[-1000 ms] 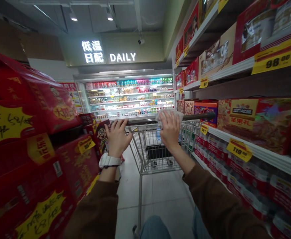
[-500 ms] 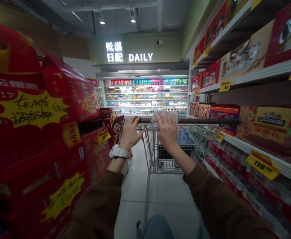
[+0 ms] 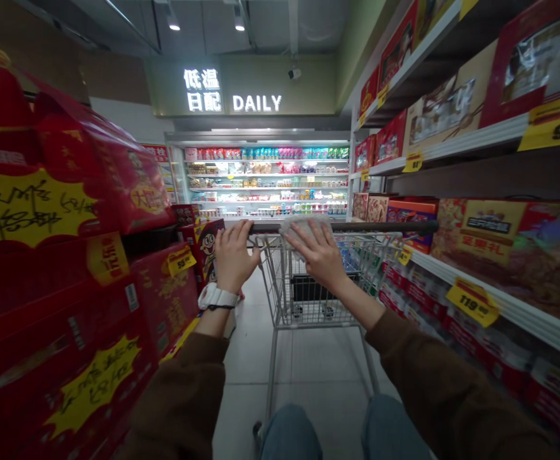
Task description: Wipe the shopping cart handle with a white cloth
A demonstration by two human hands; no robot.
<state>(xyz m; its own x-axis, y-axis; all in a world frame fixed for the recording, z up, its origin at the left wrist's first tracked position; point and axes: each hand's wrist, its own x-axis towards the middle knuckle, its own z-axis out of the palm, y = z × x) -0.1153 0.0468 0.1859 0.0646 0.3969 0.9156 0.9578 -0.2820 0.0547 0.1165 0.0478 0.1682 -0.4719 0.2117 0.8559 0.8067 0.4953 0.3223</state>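
Ahead of me stands a metal shopping cart [image 3: 280, 275] with a dark handle bar [image 3: 385, 227]. My left hand [image 3: 234, 255], with a white watch [image 3: 217, 296] on its wrist, grips the left end of the bar, fingers curled over it. Farther right along the bar, my right hand [image 3: 316, 246] presses a whitish cloth [image 3: 303, 225] onto it, its fingers bent over the cloth. Part of the cloth is hidden under that hand. Inside the cart I can make out a black panel [image 3: 306, 289], partly behind my right forearm.
Red gift boxes [image 3: 150, 185] with yellow price signs are stacked close on the left. Shelves [image 3: 514, 297] of boxed goods and packs line the right. A lit refrigerated case [image 3: 265, 176] stands at the back, beyond the tiled floor [image 3: 244, 358].
The view has turned slightly right, so shelves and cart appear farther left. My right hand and the cloth have slid a little right along the bar. My left hand stays at its end.
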